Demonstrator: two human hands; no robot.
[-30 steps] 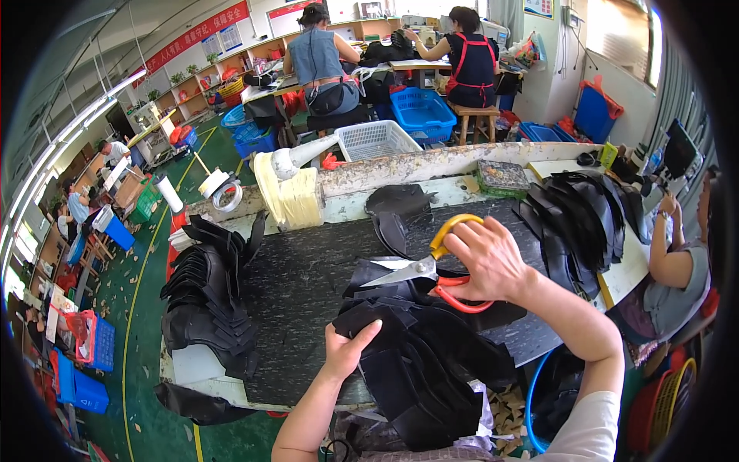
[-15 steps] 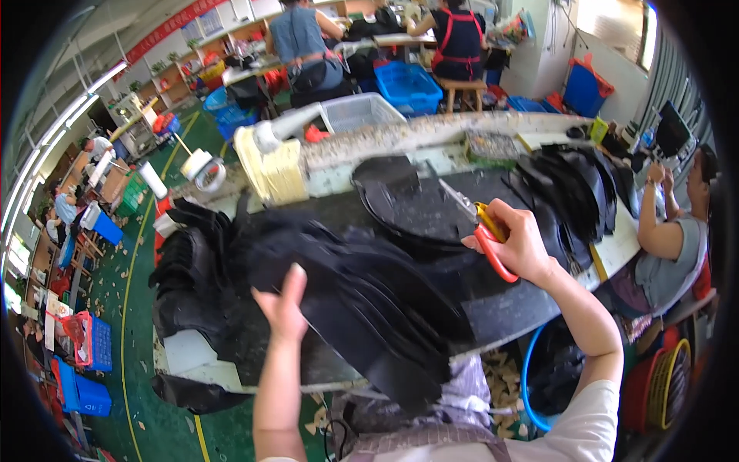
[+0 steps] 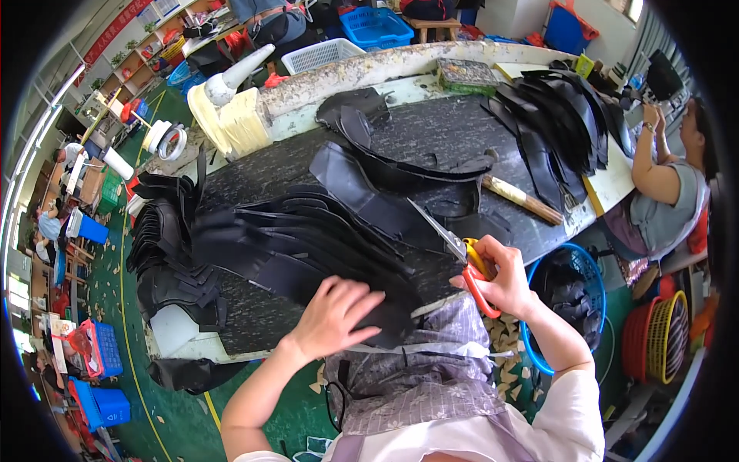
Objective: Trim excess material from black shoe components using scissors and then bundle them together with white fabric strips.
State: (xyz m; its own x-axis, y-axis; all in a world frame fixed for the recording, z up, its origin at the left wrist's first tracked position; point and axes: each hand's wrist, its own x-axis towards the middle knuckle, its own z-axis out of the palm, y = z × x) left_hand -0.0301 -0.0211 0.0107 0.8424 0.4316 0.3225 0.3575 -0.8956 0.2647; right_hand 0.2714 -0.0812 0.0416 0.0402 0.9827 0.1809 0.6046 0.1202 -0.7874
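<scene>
Left hand [image 3: 335, 317] lies spread, fingers flat on a fanned stack of black pieces [image 3: 308, 242] at the table's [image 3: 431, 127] near edge; right hand [image 3: 504, 279] grips red-and-yellow scissors [image 3: 462, 258], blades shut, just beside the stack. Behind, a white mesh basket [image 3: 322, 55] and blue crate [image 3: 376, 25] stand past a pale foam block [image 3: 231, 123]. The pieces are thin, matte, curved, overlapping like scales.

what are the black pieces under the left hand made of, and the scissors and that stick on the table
Black pieces: thin flexible sheet, likely leather or synthetic; matte, they curl and fan out under the left hand.
Scissors in the right hand: shiny metal blades, glossy red and yellow handles, probably plastic.
Stick: pale, grainy and worn, apparently wood.
</scene>
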